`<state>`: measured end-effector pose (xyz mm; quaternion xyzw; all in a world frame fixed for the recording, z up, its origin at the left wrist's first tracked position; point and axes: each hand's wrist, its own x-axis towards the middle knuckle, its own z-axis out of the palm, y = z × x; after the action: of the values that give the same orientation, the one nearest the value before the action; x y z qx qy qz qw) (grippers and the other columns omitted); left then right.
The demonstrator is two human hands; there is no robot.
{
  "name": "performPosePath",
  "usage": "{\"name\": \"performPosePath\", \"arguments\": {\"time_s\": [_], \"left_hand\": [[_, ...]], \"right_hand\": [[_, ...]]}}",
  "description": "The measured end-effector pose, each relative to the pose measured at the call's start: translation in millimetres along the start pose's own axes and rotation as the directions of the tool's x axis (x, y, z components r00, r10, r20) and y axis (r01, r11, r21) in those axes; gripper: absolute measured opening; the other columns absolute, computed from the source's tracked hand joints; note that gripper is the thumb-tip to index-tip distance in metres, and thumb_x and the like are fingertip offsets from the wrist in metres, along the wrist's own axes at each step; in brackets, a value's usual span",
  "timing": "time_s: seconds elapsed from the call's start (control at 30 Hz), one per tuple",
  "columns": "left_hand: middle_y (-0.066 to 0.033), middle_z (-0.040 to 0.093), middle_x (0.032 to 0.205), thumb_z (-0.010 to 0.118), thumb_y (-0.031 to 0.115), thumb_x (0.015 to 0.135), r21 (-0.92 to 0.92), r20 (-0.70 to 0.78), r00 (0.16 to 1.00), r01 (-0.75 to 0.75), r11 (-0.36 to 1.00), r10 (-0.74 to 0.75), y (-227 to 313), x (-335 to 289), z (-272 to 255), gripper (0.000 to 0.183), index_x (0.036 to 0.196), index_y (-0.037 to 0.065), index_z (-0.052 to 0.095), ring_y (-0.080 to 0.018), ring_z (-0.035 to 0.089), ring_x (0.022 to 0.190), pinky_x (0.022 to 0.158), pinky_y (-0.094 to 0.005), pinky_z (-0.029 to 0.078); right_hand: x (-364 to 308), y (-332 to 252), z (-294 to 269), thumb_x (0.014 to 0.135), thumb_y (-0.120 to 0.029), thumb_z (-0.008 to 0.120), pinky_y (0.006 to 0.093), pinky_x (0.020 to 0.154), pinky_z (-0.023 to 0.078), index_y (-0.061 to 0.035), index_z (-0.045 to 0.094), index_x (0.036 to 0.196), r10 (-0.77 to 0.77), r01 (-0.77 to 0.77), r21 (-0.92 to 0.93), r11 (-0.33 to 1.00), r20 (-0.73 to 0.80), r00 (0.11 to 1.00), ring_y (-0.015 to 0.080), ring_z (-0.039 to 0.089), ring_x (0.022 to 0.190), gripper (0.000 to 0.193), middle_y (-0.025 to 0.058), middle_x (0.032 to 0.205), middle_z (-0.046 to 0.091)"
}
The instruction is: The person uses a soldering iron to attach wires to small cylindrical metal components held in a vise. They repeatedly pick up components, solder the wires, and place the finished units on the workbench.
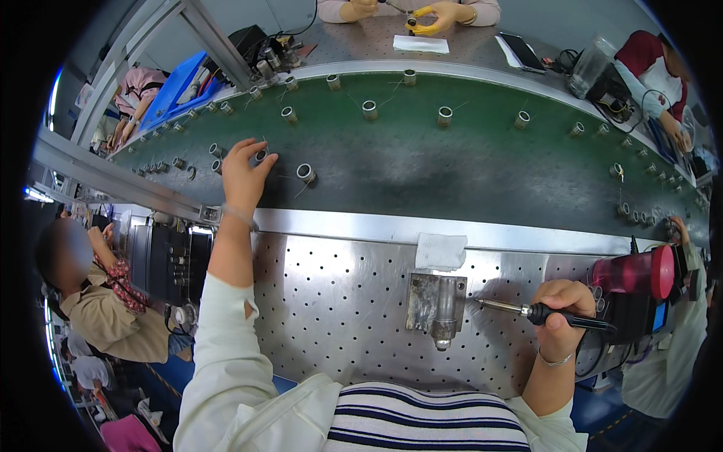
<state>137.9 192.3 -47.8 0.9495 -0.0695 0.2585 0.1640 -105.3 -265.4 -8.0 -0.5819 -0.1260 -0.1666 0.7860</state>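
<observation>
My left hand [245,179] reaches over the green conveyor belt [422,169], its thumb and fingers closed around a small metal cylinder [261,156]. Just right of it stands another open-topped metal cylinder [305,173] with thin wire leads sticking out. Gripped in my right hand [565,305] is a soldering iron [542,313] with a black handle, its tip pointing left above the perforated metal worktop [324,316]. Left of the tip, a metal fixture block [422,301] carries a shiny cylindrical post [446,313]. A folded white cloth [441,251] lies behind the block.
Several similar cylinders [445,115] are spread along the belt. A metal rail [361,224] divides belt and worktop. Right stands a pink container [640,273] beside dark equipment. Across the belt, a co-worker's yellow-covered fingers [425,21] hold a part. Other people sit at both sides.
</observation>
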Motion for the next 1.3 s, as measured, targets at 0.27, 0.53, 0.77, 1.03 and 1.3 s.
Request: {"name": "performPosePath", "arguments": {"time_s": [0.27,0.53,0.77,1.03,1.3], "left_hand": [[-0.0076,0.066,0.107,0.068,0.001,0.080,-0.544,0.341,0.932,0.088,0.835,0.123,71,-15,-15,0.027,0.107,0.004,0.070,-0.0179,0.063,0.092,0.081,-0.0271,0.050],[-0.0149,0.068,0.102,0.071,0.005,0.079,-0.610,0.721,0.507,0.788,0.085,0.472,208,-57,-43,0.029,0.106,-0.005,0.068,-0.0199,0.063,0.094,0.084,-0.0287,0.049],[-0.0147,0.069,0.100,0.073,0.003,0.077,-0.453,0.699,0.287,0.886,0.096,0.655,227,-62,-27,0.035,0.111,-0.005,0.067,-0.0179,0.065,0.089,0.081,-0.0266,0.050],[-0.0173,0.068,0.102,0.075,0.005,0.075,-0.413,0.704,0.294,0.910,0.036,0.647,229,-82,-32,0.054,0.125,-0.005,0.057,-0.0155,0.065,0.092,0.074,-0.0209,0.050],[-0.0162,0.067,0.103,0.073,0.004,0.078,-0.416,0.716,0.295,0.908,0.048,0.633,230,-81,-35,0.053,0.127,-0.004,0.055,-0.0157,0.063,0.091,0.073,-0.0228,0.052]], "right_hand": [[-2,2,-2,0.079,-0.011,0.076,0.0213,0.046,0.042,0.0027,0.059,0.086,0.039,-0.039,0.001,0.999,-0.050,0.998,0.0127,0.055,0.052,0.023,0.0107,0.071,0.060],[-1,0,0,0.079,-0.009,0.076,0.0217,0.050,0.043,0.0039,0.060,0.088,0.041,-0.042,-0.010,0.999,-0.094,0.995,0.0132,0.055,0.054,0.022,0.0103,0.072,0.060],[-5,-12,1,0.073,-0.004,0.077,0.0251,0.053,0.045,0.0061,0.063,0.086,-0.042,0.042,-0.010,0.999,-0.009,0.999,0.0172,0.059,0.058,0.022,0.0131,0.075,0.063],[-2,-7,2,0.065,0.001,0.077,0.0264,0.054,0.045,0.0066,0.066,0.088,-0.033,0.048,-0.107,0.993,0.140,0.990,0.0197,0.060,0.058,0.026,0.0130,0.071,0.064],[0,-5,4,0.064,0.002,0.078,0.0266,0.054,0.045,0.0063,0.067,0.088,-0.036,0.060,-0.130,0.990,0.177,0.984,0.0198,0.060,0.059,0.027,0.0133,0.071,0.065]]}}
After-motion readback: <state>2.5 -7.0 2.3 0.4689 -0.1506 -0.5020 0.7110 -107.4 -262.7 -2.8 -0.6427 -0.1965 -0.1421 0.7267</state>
